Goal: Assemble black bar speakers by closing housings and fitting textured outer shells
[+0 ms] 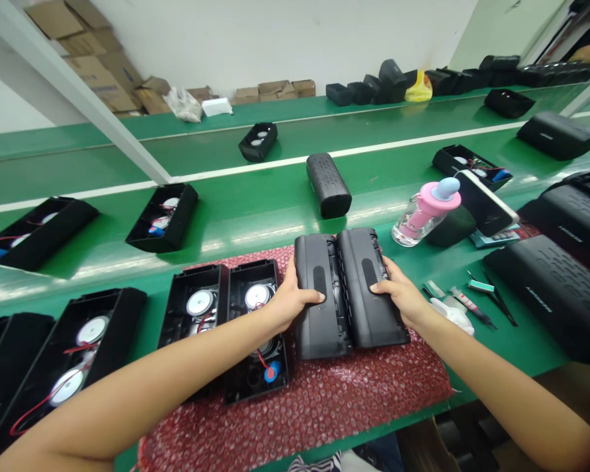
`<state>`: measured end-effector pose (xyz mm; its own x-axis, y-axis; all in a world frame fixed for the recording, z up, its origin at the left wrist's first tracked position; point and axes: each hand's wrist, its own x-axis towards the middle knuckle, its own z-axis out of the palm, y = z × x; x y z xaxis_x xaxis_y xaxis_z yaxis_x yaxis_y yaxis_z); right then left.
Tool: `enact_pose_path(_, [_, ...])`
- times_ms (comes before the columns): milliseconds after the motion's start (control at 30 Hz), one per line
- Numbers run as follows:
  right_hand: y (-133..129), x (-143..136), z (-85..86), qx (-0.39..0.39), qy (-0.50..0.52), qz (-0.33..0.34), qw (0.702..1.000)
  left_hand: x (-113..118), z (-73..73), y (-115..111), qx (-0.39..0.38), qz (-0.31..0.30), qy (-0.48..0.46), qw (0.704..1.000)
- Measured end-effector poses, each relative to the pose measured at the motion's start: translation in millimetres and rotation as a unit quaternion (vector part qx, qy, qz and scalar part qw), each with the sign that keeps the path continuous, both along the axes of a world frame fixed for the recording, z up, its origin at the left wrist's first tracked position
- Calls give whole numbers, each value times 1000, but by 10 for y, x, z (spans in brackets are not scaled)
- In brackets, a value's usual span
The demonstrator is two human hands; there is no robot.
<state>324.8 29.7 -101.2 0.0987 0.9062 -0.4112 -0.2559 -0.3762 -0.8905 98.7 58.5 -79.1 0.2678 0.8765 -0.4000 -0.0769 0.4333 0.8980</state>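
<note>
Two black speaker shells lie side by side on a red bubble-wrap mat (pixel 344 413). My left hand (pixel 295 295) grips the left shell (pixel 317 328), its thumb on the top face near a dark oval patch. Around the outer edge of the right shell (pixel 373 321) my right hand (pixel 398 288) is closed, thumb on top. Just left of them, two open black housings (pixel 191 282) (pixel 253 272) show round white speaker magnets and red wires; a blue part (pixel 272 372) sits in the nearer one. My left forearm crosses over both housings.
More open housings (pixel 162 216) (pixel 83 347) stand at the left. A black speaker (pixel 328 185) and another housing (pixel 258 141) are on the green belt. At the right are a pink-lidded bottle (pixel 425 213), a propped phone (pixel 486 203), tweezers (pixel 501 305), a tube (pixel 472 307) and finished-looking speakers (pixel 545 295).
</note>
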Motion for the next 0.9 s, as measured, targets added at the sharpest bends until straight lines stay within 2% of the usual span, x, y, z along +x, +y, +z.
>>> enact_pose_path(500, [7, -16, 45, 0, -3, 3, 1000, 1, 10, -1, -11, 2, 5, 1000])
enact_pose_path(700, [7, 4, -6, 7, -17, 11, 1000, 5, 35, 5, -10, 5, 11, 1000])
enact_pose_path(800, [-28, -3, 4, 45, -127, 10, 991, 14, 45, 2, -8, 1, 15, 1000])
enact_pose_path(833, [-51, -20, 22, 73, -198, 7, 977, 17, 46, 0, -4, 1, 14, 1000])
enact_pose_path(900, [-108, -80, 75, 129, -340, 17, 931, 23, 46, -3, 6, -1, 11, 1000])
